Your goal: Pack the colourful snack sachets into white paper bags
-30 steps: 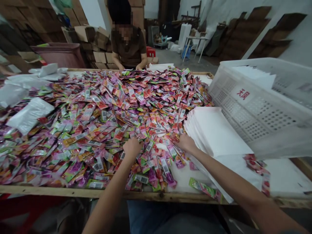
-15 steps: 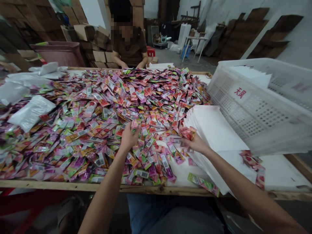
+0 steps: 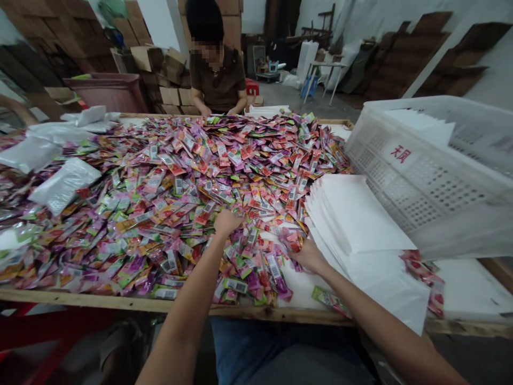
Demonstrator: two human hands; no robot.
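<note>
A broad heap of small printed snack sachets (image 3: 172, 160) in pink, purple, orange and green covers the table before me. My left hand (image 3: 227, 222) is low over the near middle of the heap, back upward. Its fingers look curled, and what they hold, if anything, is hidden. To the right, my right hand (image 3: 310, 255) is closed round a few sachets (image 3: 294, 240), beside a patch of white tabletop (image 3: 298, 278). Just right of that hand lies a stack of white bags (image 3: 344, 214), fanned at its left edge.
A white perforated plastic crate (image 3: 417, 182) stands at the right, with white bags inside. More sachets (image 3: 428, 278) poke out beside the stack. White filled packages (image 3: 66, 182) lie at the left. Across the table sits a person (image 3: 218, 80); another person's arm (image 3: 18, 109) shows far left.
My left hand has moved slightly right and down, and the sachet at its fingertips no longer shows. My right hand, still holding sachets, has shifted left and lower. The view has turned slightly.
</note>
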